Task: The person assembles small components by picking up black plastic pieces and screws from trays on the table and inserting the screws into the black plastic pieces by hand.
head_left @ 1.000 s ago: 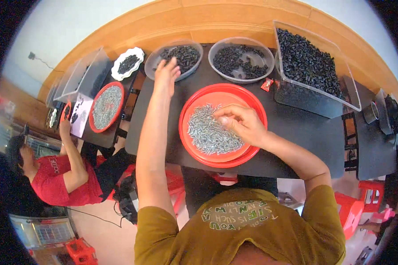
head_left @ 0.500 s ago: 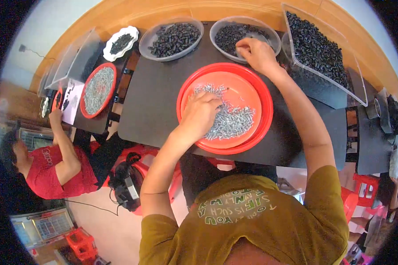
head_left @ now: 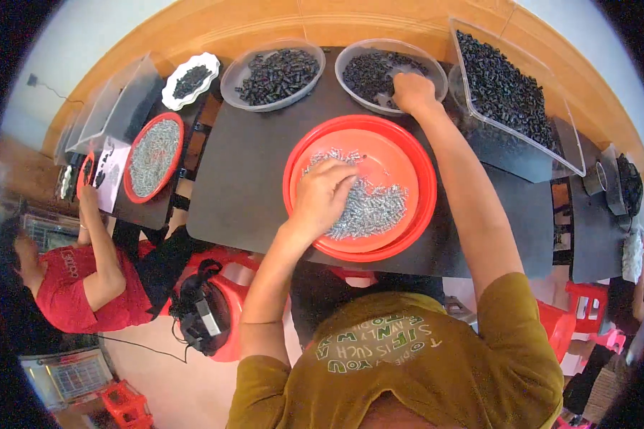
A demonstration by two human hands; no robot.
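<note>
Small silver metal pieces, screw-like, lie heaped [head_left: 372, 214] in a light-red dish set inside a larger red basin [head_left: 428, 193]. Over the heap's left side is my left hand [head_left: 320, 194], its thumb and fingers drawn together; whatever is between them is too small to make out. My right hand [head_left: 413, 93] reaches into a clear round bowl [head_left: 350, 99] of small black pieces [head_left: 368, 75]. Its fingers curl down at the pile, and their tips are hidden.
A second clear bowl [head_left: 230, 95] of larger black pieces stands left. At right is a deep clear bin [head_left: 508, 136] of black pieces. On a neighbouring table, a person in red [head_left: 86, 286] works near a red tray [head_left: 182, 136] and white dish [head_left: 167, 96].
My right hand has sunk deeper into the bowl, its fingers now curled downward. My left hand stays over the silver pieces, thumb and fingertips now closer together. The view has shifted slightly.
</note>
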